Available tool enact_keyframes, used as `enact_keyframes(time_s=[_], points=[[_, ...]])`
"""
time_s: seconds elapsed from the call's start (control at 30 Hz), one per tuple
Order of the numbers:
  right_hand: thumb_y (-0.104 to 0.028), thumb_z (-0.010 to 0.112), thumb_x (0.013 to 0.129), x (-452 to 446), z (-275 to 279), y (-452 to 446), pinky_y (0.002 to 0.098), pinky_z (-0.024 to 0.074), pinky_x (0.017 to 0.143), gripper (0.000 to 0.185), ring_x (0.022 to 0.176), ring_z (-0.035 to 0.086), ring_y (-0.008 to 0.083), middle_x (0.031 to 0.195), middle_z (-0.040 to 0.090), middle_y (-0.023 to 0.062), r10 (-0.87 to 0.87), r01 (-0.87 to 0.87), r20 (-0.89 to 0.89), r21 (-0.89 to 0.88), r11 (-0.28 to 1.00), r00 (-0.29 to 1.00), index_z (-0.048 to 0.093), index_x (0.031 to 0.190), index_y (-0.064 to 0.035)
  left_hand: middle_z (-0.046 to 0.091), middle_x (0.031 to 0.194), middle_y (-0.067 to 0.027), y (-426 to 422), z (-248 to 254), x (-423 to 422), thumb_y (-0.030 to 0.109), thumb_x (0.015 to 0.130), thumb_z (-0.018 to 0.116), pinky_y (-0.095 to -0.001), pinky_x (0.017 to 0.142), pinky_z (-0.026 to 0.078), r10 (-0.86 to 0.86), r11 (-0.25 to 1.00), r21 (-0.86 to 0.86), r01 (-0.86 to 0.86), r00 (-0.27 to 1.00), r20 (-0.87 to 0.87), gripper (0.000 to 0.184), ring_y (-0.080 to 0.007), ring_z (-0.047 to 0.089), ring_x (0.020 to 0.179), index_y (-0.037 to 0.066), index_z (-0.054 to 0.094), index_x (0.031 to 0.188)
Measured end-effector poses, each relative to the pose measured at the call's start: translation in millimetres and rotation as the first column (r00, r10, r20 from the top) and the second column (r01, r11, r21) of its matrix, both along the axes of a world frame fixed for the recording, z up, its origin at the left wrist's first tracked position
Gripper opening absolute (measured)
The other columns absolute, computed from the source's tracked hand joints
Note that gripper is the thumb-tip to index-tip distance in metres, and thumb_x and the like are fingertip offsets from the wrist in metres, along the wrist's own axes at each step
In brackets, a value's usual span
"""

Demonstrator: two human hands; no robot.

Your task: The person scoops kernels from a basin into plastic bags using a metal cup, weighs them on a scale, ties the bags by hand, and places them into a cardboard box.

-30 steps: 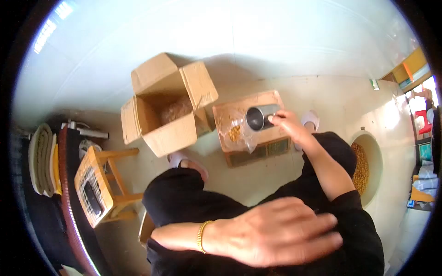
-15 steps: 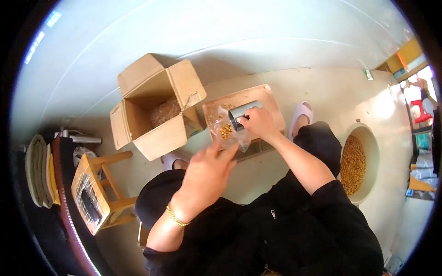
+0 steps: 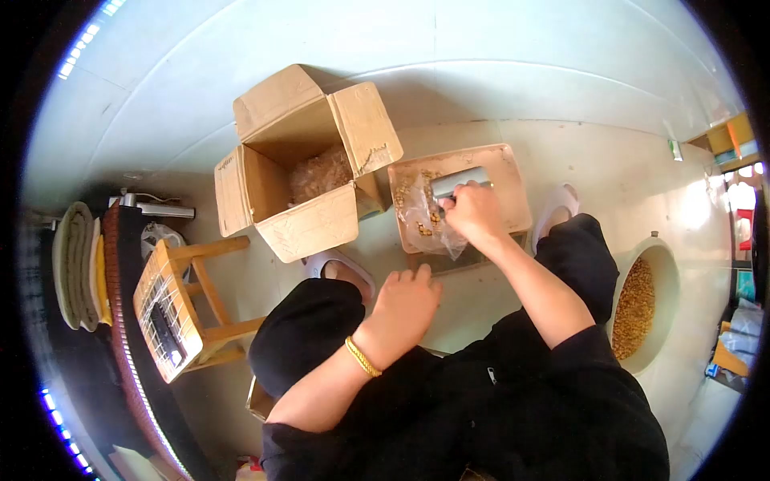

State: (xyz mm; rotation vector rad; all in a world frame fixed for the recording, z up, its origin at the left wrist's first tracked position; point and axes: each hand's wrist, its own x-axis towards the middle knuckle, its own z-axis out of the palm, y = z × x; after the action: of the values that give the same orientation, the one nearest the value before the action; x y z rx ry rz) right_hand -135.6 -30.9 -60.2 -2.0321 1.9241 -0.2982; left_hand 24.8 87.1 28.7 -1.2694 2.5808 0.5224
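Under the head camera, sole view: the right hand point(image 3: 475, 215) is holding a grey, cylindrical metal cup point(image 3: 468, 178), grip clamped on it. Cup is tilting well over above a shallow, pinkish-tan rectangular tray point(image 3: 510, 188), close by a crumpled, clear plastic bag point(image 3: 415, 207); cannot tell whether its mouth is overlapping the bag. Small golden-brown pieces point(image 3: 425, 230) are showing at the bag; others are lying loose on the tray.

Left hand point(image 3: 399, 315) is hovering beside the black-clad left knee point(image 3: 305, 333), apart from the bag, fingers loosely bent, nothing showing between them. Open brown cardboard box point(image 3: 309, 224) is standing leftward; pale round bucket point(image 3: 669, 305) is holding similar pieces rightward.

Risk, as judged: neither hand is visibly steadying the thin bag, so it could be folding shut; with poor cup aim too, anything inside (contents hidden) could be spilling across the tray.
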Motion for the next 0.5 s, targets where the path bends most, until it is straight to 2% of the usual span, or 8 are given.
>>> enact_keyframes(time_s=[0.1, 0.17, 0.23, 0.3, 0.33, 0.37, 0.43, 0.5], points=[[-0.032, 0.065, 0.079, -20, 9, -1, 0.0445, 0.0495, 0.073, 0.030, 0.080, 0.062, 0.0369, 0.089, 0.064, 0.0167, -0.070, 0.070, 0.002, 0.018, 0.997, 0.998, 0.069, 0.082, -0.0026, 0.052, 0.116, -0.0139, -18, -30, -4, 0.021, 0.078, 0.065, -0.0384, 0.086, 0.043, 0.049, 0.986, -0.160, -0.037, 0.996, 0.069, 0.037, -0.0271, 0.055, 0.100, 0.008, 0.057, 0.111], [-0.034, 0.065, 0.080, -29, 23, 0, 0.0452, 0.0487, 0.072, 0.032, 0.082, 0.062, 0.0359, 0.090, 0.064, 0.0175, -0.162, 0.147, 0.147, 0.108, 0.983, 0.976, 0.069, 0.082, -0.0028, 0.052, 0.118, -0.0138, -42, -45, -14, 0.021, 0.077, 0.065, -0.0394, 0.088, 0.042, 0.089, 0.969, -0.241, -0.058, 0.989, 0.117, 0.039, -0.0272, 0.054, 0.103, 0.008, 0.057, 0.112], [-0.037, 0.064, 0.080, -31, 37, 2, 0.0436, 0.0479, 0.071, 0.034, 0.081, 0.063, 0.0337, 0.086, 0.065, 0.0176, -0.201, 0.188, 0.165, 0.091, 0.978, 0.966, 0.068, 0.082, -0.0026, 0.051, 0.121, -0.0138, -63, -61, -21, 0.021, 0.076, 0.066, -0.0403, 0.090, 0.041, 0.133, 0.943, -0.323, -0.072, 0.976, 0.170, 0.041, -0.0272, 0.053, 0.106, 0.009, 0.056, 0.114], [-0.038, 0.064, 0.081, -38, 63, -1, 0.0411, 0.0475, 0.071, 0.036, 0.079, 0.063, 0.0326, 0.082, 0.066, 0.0173, -0.319, 0.233, 0.308, 0.284, 0.930, 0.897, 0.068, 0.084, -0.0027, 0.051, 0.123, -0.0124, -90, -76, -29, 0.019, 0.075, 0.065, -0.0413, 0.094, 0.038, 0.123, 0.902, -0.431, -0.028, 0.973, 0.195, 0.044, -0.0273, 0.051, 0.110, 0.009, 0.054, 0.116], [-0.040, 0.063, 0.081, -44, 61, -2, 0.0388, 0.0473, 0.070, 0.038, 0.077, 0.064, 0.0306, 0.079, 0.067, 0.0172, -0.339, 0.230, 0.400, 0.297, 0.927, 0.851, 0.068, 0.086, -0.0029, 0.050, 0.126, -0.0111, -97, -90, -26, 0.017, 0.075, 0.064, -0.0417, 0.096, 0.037, 0.073, 0.837, -0.547, -0.003, 0.992, 0.106, 0.037, -0.0284, 0.049, 0.115, 0.011, 0.058, 0.111], [-0.039, 0.063, 0.082, -46, 73, 3, 0.0371, 0.0473, 0.067, 0.038, 0.075, 0.064, 0.0246, 0.077, 0.067, 0.0145, -0.308, 0.207, 0.545, 0.240, 0.948, 0.780, 0.067, 0.086, -0.0015, 0.050, 0.126, -0.0111, -106, -109, -22, 0.017, 0.075, 0.064, -0.0417, 0.096, 0.037, 0.049, 0.818, -0.574, 0.027, 0.992, 0.116, 0.037, -0.0284, 0.049, 0.115, 0.011, 0.058, 0.111], [-0.039, 0.062, 0.084, -48, 46, 2, 0.0327, 0.0469, 0.062, 0.038, 0.068, 0.060, 0.0156, 0.069, 0.062, 0.0069, -0.384, 0.209, 0.787, 0.322, 0.923, 0.483, 0.065, 0.081, -0.0011, 0.056, 0.119, -0.0077, -118, -144, -16, 0.018, 0.084, 0.052, -0.0431, 0.097, 0.037, 0.098, 0.873, -0.487, 0.020, 0.971, 0.216, 0.020, -0.0267, 0.050, 0.116, 0.012, 0.066, 0.097], [-0.037, 0.060, 0.088, -46, 59, 9, 0.0255, 0.0439, 0.053, 0.035, 0.059, 0.049, 0.0101, 0.067, 0.052, -0.0010, -0.520, 0.096, 0.837, 0.511, 0.854, 0.172, 0.058, 0.070, -0.0077, 0.063, 0.104, -0.0079, -118, -153, 3, 0.018, 0.081, 0.056, -0.0389, 0.086, 0.044, 0.245, 0.877, -0.418, -0.236, 0.969, -0.032, 0.013, -0.0260, 0.058, 0.100, 0.010, 0.066, 0.085]])
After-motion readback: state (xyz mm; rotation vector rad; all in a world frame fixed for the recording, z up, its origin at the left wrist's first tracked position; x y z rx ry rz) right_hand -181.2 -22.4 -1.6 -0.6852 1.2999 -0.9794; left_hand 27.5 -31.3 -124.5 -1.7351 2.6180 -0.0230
